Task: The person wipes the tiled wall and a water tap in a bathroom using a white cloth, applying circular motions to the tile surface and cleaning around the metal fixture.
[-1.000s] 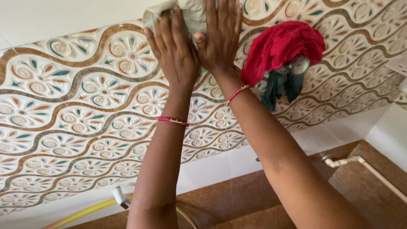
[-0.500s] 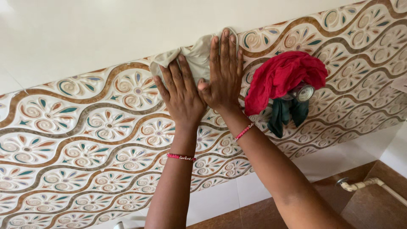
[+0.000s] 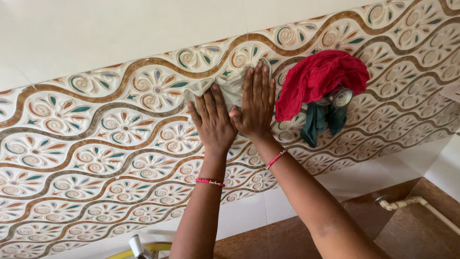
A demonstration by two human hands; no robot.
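Both hands, left hand point(image 3: 214, 125) and right hand point(image 3: 255, 103), fingers flat and spread, are dragging the beige cloth point(image 3: 225, 85) down the patterned tiles point(image 3: 96, 144) from the white wall, so wiping is progressing.

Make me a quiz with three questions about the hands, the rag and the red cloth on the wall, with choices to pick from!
1. Where is the red cloth?
A. Right of both hands
B. Left of both hands
C. On the floor

2. What colour is the rag under the hands?
A. Bright blue
B. Pale beige
C. Black

3. How do the hands lie?
A. Clenched in fists
B. Hanging away from the wall
C. Flat, fingers stretched out on the rag

Answers:
1. A: it hangs over a metal fitting on the patterned tile wall, right of the right hand.
2. B: pale beige cloth shows above the fingers.
3. C: the left hand and the right hand press side by side, palms to the wall.
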